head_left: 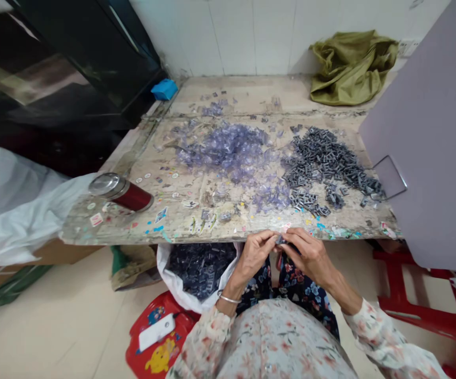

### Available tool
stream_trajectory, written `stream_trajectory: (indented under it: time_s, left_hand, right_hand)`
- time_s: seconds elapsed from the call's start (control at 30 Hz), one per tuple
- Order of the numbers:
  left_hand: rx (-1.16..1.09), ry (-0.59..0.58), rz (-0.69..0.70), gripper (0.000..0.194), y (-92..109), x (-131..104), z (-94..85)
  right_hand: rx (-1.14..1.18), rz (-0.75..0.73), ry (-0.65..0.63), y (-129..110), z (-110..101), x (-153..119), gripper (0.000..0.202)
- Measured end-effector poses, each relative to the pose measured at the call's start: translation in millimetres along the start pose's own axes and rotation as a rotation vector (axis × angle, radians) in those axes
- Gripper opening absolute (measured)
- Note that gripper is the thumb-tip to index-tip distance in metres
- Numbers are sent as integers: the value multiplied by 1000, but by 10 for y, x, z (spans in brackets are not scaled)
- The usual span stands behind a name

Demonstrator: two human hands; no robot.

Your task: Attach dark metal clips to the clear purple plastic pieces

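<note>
Close together at the table's front edge, my left hand and my right hand pinch one small grey plastic part between thumbs and fingertips. The fingers cover most of it, so its exact shape is hidden. Beyond my right hand spreads a heap of small dark grey plastic parts. To its left lies a loose pile of clear, purplish plastic pieces. Below the edge, left of my left hand, a white sack holds many dark parts.
A red flask lies tilted on the worn wooden table. A blue box sits at the back left, an olive cloth at the back right. A grey panel borders the right side. A phone-like white device rests on a red stool.
</note>
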State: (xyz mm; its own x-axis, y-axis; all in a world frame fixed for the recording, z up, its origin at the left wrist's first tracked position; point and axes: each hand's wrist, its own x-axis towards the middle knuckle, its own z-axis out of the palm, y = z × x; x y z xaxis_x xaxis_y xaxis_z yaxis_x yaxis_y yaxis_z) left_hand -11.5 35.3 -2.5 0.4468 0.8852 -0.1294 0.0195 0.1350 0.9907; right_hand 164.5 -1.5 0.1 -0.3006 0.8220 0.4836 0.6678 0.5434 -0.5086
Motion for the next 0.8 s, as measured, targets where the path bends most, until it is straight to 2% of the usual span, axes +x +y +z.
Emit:
stream_trajectory:
  time_s: [0.1, 0.17, 0.27, 0.37, 0.5, 0.67, 0.8]
  left_hand:
    - [71, 31, 67, 22, -188, 180, 33]
    - [263, 90, 175, 19, -325, 310, 63]
    - [528, 269, 338, 17, -554, 434, 124]
    - [660, 375, 379, 18, -739, 442, 183]
    - [737, 341, 387, 17, -780, 386, 205]
    - [767, 301, 381, 20, -702, 377, 200]
    - [802, 278, 390, 23, -740, 383, 203]
  right_hand:
    - [-74, -64, -10, 264, 83, -49, 28]
    - [-65, -61, -9, 426, 151, -75, 30]
    - [-2, 31, 65, 580, 289, -126, 26]
    - [24, 173, 156, 626, 444, -186, 22]
    - [50, 271, 173, 627, 579, -208, 21]
    - [73, 242, 120, 647, 599, -174, 22]
    - [70, 231, 69, 653, 563, -149, 21]
